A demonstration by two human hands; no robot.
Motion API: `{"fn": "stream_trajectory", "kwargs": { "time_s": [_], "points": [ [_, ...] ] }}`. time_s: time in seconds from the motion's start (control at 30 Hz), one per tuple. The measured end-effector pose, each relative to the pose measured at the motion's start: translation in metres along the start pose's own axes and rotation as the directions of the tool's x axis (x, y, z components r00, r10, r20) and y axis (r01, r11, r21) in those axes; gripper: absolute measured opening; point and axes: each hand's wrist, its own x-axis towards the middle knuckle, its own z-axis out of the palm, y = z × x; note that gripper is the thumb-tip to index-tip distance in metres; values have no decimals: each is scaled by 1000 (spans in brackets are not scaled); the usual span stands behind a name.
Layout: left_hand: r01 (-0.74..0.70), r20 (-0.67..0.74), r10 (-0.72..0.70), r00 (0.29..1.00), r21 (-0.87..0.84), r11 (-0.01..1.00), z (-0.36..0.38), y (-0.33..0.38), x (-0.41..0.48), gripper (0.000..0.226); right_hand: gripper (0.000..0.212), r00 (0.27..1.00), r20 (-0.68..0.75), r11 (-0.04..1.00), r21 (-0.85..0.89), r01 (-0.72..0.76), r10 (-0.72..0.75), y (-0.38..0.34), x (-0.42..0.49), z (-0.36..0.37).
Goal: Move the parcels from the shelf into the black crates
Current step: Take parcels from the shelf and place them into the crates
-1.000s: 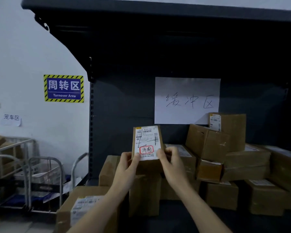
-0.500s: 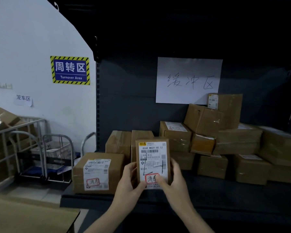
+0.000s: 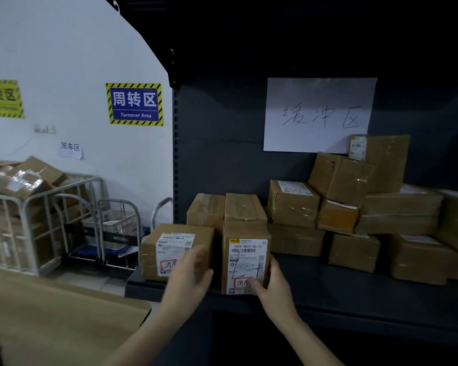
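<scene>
A metal cart (image 3: 37, 207) full of boxes stands far left by the wall. It is not part of this job. At the front left corner of the shelf (image 3: 341, 294) sits a wide box (image 3: 169, 249). The left hand (image 3: 193, 278) floats in front of it, fingers loose and a bit apart, holding nothing. It is blurry, so I cannot tell if it touches that box.

Just beside it stands the tall box (image 3: 245, 257), upright at the shelf's front edge. The right hand (image 3: 274, 287) grips its right side, with the thumb on the white label and the other fingers hidden behind.

I think the step is picking a box up. A tall box held by one hand may tip, so put the left hand on its left side and squeeze from both sides. Lift it straight up, clear of the pile of boxes (image 3: 368, 207) on the right. No black crate shows here.
</scene>
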Motion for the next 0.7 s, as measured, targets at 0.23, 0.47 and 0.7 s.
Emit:
{"fn": "stream_trajectory", "kwargs": {
  "time_s": [0.23,0.47,0.7],
  "points": [
    [256,-289,-243,926,7,967,-60,-49,23,50,54,999,43,1000,29,-10,9,0,8,9],
    [538,72,-569,819,-442,718,-65,-61,38,53,42,999,48,998,51,-22,20,-2,18,26],
    [523,90,-560,823,-503,688,-64,-62,36,56,27,998,66,983,182,-31,19,-10,19,22]
  ]
}}
